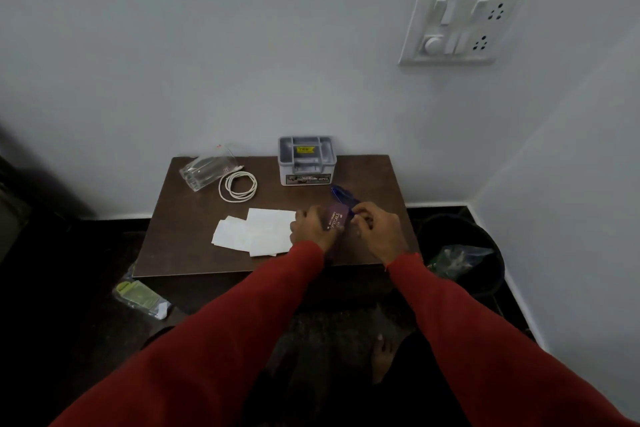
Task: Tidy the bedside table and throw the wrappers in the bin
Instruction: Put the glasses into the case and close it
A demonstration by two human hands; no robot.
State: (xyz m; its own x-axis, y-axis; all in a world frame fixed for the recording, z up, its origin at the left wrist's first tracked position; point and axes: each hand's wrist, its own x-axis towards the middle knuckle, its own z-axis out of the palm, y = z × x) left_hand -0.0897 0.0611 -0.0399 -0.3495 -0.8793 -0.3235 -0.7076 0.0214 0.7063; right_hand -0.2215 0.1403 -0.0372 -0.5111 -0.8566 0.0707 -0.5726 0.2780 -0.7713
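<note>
Pale wall (242, 45) with a switchboard (464, 22), dark floor (69, 253), dim light.

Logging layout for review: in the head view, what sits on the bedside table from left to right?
Clear packet → white cable → white papers → left hand → purple wrapper → right hand.

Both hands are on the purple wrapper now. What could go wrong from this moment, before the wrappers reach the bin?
1. The blue wrapper lies just behind the purple wrapper held by the left hand and right hand; it may be left behind.
2. The white papers touch the left hand and might be swept off the table.
3. The bin is low on the right; a toss could miss.
</note>
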